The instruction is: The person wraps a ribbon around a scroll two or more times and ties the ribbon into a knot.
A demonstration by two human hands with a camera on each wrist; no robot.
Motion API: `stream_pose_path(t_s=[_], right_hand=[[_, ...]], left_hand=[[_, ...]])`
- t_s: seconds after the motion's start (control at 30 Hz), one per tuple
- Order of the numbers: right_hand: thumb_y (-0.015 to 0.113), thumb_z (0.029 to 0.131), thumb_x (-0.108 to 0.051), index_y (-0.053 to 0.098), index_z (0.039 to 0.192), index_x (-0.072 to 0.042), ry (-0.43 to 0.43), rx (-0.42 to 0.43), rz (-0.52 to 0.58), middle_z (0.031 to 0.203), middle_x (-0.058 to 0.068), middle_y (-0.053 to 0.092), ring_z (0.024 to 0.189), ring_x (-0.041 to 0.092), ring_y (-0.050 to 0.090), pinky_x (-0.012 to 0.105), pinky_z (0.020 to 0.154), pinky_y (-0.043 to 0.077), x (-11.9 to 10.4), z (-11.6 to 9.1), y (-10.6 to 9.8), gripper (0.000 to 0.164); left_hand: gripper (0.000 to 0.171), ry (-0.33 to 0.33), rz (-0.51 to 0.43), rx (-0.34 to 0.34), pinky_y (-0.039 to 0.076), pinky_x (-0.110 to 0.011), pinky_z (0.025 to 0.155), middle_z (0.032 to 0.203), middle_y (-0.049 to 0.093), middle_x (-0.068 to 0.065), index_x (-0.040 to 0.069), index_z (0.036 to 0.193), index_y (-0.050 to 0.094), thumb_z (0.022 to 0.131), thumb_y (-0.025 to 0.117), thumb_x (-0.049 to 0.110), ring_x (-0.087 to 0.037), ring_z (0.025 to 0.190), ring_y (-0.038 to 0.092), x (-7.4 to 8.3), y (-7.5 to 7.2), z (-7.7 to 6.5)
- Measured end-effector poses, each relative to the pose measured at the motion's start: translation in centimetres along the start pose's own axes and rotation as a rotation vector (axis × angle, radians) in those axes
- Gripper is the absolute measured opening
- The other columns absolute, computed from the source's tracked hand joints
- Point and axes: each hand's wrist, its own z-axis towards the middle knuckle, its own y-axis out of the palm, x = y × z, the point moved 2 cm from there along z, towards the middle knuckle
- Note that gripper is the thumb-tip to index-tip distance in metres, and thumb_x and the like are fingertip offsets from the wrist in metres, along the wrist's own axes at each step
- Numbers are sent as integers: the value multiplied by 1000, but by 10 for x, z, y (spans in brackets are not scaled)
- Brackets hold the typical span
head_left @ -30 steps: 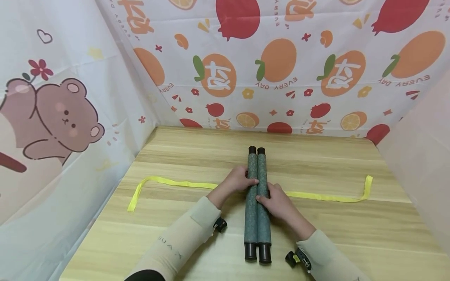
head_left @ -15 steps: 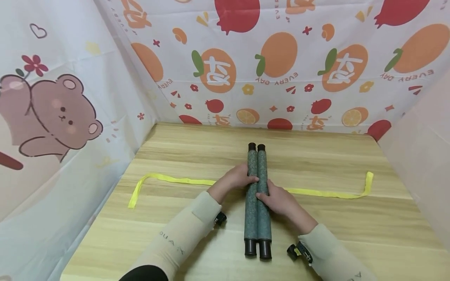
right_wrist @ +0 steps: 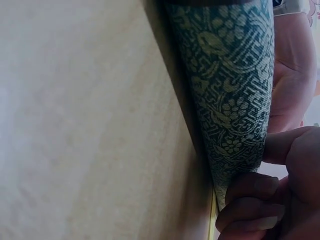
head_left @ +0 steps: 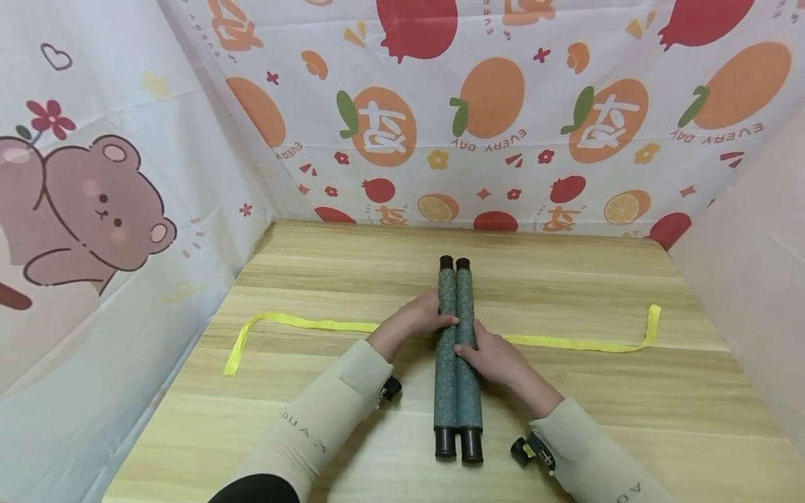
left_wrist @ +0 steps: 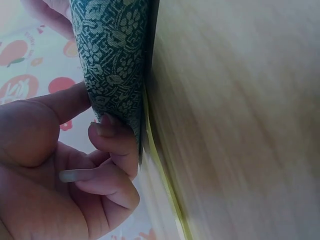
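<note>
A scroll rolled from both ends lies on the table as two parallel rolls with dark brown end knobs, touching side by side. My left hand (head_left: 416, 318) grips the left roll (head_left: 446, 377), its thumb over the top. From the other side my right hand (head_left: 499, 358) holds the right roll (head_left: 469, 391), thumb reaching across it. Both wrist views show green brocade (left_wrist: 112, 55) with a pale floral pattern and fingers (right_wrist: 250, 205) curled against its lower side. Beneath the rolls a yellow ribbon (head_left: 566, 343) runs crosswise; its middle is hidden.
The wooden table (head_left: 339, 272) meets a fruit-print cloth (head_left: 490, 161) at the back. A bear-print cloth (head_left: 207, 175) hangs along the left side and a pale cloth (head_left: 755, 279) along the right. The ribbon's two ends bend, the left toward the front, the right toward the back.
The head view has shifted slightly. Both hands keep the same hold on the scroll, which lies in the same place on the ribbon.
</note>
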Motion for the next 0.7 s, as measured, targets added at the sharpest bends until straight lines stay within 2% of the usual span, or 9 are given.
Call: stream_pose_path(t_s=[0.37,0.57,0.7], right_hand=[[54,99,-41,20,154,3,-14,20,53,142,29,49,124,40,55,53,102,45,-1,1,0,79],[57,98,-38,26,154,-3,-37,38,109,135,26,56,118,38,60,53,99,47,1,0,0,73],[58,97,-39,29,154,-7,-37,41,153,136,23,57,120,37,59,53,99,46,2,-2,0,71]], left_hand=[[50,-5,-2,23,48,-40,99,122,61,-16,-3,133,47,97,64,27,-25,113,60,-3,0,-1],[51,-9,-40,34,49,-40,97,122,61,-16,-3,134,46,97,64,27,-25,112,60,-4,1,-3],[53,-29,-53,61,51,-38,90,117,63,-14,-2,132,48,95,66,32,-22,104,62,-8,2,-4]])
